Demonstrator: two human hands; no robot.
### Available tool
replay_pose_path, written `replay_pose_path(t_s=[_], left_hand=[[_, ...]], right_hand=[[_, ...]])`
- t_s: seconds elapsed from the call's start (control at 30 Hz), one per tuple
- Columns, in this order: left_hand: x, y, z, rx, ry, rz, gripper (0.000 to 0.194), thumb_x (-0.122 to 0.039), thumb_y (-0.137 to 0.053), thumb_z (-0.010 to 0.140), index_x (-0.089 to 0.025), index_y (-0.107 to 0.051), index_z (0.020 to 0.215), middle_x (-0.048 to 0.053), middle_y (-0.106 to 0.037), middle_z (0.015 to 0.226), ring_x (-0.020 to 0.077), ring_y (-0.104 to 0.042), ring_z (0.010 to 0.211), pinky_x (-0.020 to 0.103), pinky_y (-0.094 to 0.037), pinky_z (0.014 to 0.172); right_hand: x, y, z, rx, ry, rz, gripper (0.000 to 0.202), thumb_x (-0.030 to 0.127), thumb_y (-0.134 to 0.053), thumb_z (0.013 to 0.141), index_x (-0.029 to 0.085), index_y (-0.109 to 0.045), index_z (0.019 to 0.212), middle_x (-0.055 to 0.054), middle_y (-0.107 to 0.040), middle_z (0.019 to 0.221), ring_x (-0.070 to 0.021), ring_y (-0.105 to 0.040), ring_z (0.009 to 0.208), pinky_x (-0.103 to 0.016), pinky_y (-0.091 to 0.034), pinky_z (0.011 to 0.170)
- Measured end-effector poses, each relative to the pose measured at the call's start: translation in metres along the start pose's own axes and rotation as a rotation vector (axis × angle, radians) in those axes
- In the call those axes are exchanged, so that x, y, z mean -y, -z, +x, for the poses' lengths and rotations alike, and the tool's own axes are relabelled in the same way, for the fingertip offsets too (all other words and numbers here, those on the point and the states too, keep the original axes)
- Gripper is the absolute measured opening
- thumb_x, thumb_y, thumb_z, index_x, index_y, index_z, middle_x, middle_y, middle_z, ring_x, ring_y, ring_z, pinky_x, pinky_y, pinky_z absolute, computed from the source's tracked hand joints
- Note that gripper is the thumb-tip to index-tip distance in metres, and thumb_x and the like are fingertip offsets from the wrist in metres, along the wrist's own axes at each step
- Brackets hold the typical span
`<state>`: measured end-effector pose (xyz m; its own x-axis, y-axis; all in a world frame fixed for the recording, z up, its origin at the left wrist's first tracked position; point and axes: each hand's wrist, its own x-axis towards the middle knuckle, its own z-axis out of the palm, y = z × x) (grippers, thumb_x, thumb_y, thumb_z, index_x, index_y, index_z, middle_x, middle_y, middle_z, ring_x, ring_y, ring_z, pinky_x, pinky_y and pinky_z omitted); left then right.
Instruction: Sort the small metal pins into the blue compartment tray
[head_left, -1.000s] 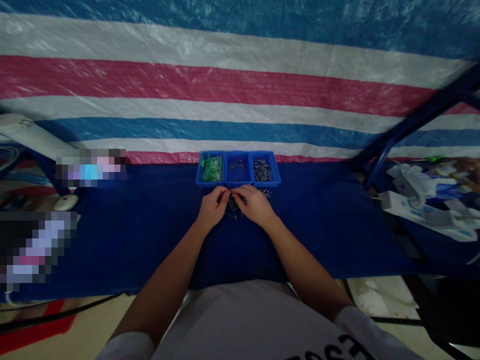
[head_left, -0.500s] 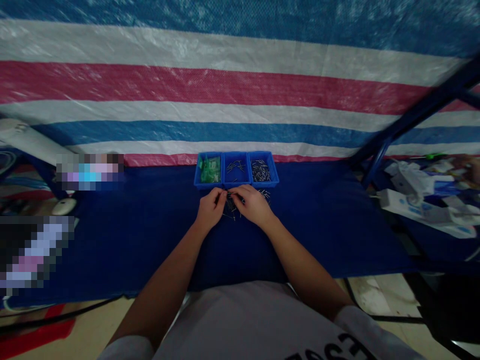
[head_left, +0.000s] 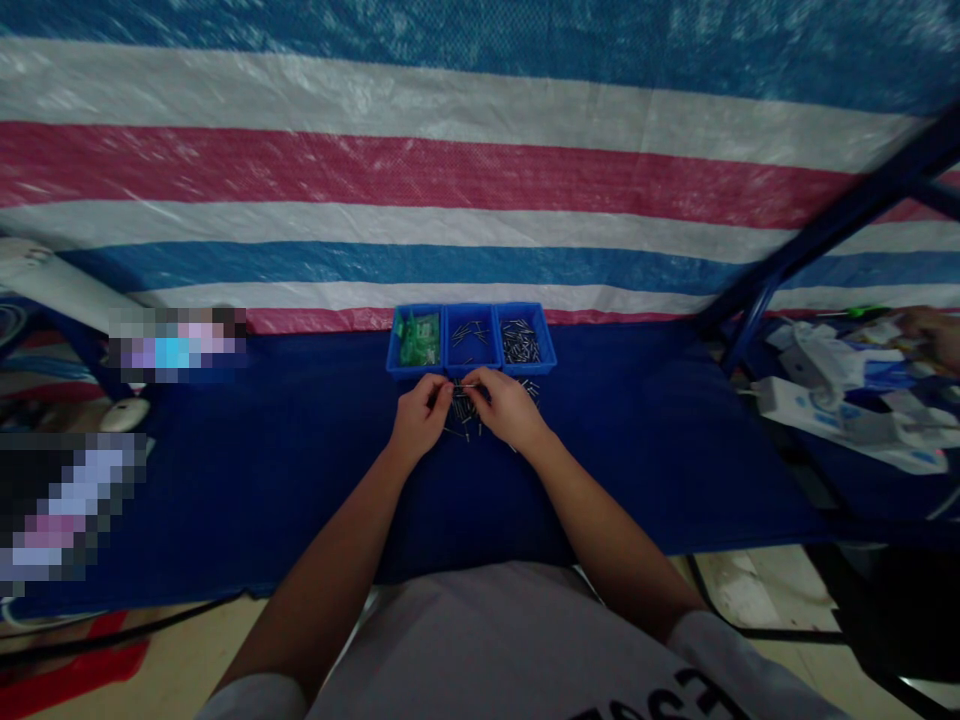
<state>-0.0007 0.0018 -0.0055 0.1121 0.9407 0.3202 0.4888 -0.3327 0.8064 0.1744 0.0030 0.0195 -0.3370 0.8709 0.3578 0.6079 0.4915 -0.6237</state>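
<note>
My left hand (head_left: 422, 412) is closed in a pinch just in front of the blue bins. Opposite it, my right hand (head_left: 510, 408) is pinching too, its fingertips a short gap from the left ones. A thin metal pin (head_left: 459, 387), perhaps a screw or rivet, spans that gap, held at both ends. Beneath and around the fingers lies a loose pile of similar metal pins (head_left: 466, 412), partly covered by my right hand. The middle blue bin (head_left: 472, 362) has several pins in it. In the right blue bin (head_left: 547, 350) there are many short metal pieces.
Green plastic packets (head_left: 420, 340) fill the left blue bin (head_left: 393, 350). A blue cloth (head_left: 637, 440) covers the table. Striped sheeting (head_left: 480, 170) hangs behind it. White boxes and wrappers (head_left: 832, 400) lie at the right, near another person's hand (head_left: 934, 330). A blue metal frame (head_left: 765, 300) slants nearby.
My right fingertips have drawn slightly away from the left ones, and more of the thin pin shows between them. The bins and pile look the same.
</note>
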Motion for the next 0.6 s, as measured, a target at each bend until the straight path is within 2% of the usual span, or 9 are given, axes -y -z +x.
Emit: replay_pose_path(t_s=[0.47, 0.6], left_hand=[[-0.0010, -0.0002, 0.0006, 0.023, 0.010, -0.039, 0.020, -0.036, -0.049, 0.091, -0.019, -0.058, 0.091, -0.005, -0.055, 0.060, 0.0089, -0.051, 0.050, 0.021, -0.038, 0.052], [-0.0011, 0.0005, 0.0007, 0.003, 0.005, -0.008, 0.021, -0.037, -0.050, 0.091, -0.018, -0.058, 0.087, -0.005, -0.055, 0.060, 0.0091, -0.051, 0.052, 0.021, -0.039, 0.054]], right_hand=[[0.0039, 0.0030, 0.0025, -0.004, 0.011, -0.048, 0.015, 0.024, -0.052, 0.095, 0.018, -0.066, 0.095, -0.006, -0.070, 0.092, -0.0196, -0.062, 0.088, -0.032, -0.047, 0.082], [0.0040, 0.0035, 0.0031, -0.004, 0.012, -0.032, 0.016, 0.025, -0.051, 0.095, 0.018, -0.065, 0.093, -0.006, -0.070, 0.091, -0.0190, -0.062, 0.087, -0.031, -0.047, 0.081]])
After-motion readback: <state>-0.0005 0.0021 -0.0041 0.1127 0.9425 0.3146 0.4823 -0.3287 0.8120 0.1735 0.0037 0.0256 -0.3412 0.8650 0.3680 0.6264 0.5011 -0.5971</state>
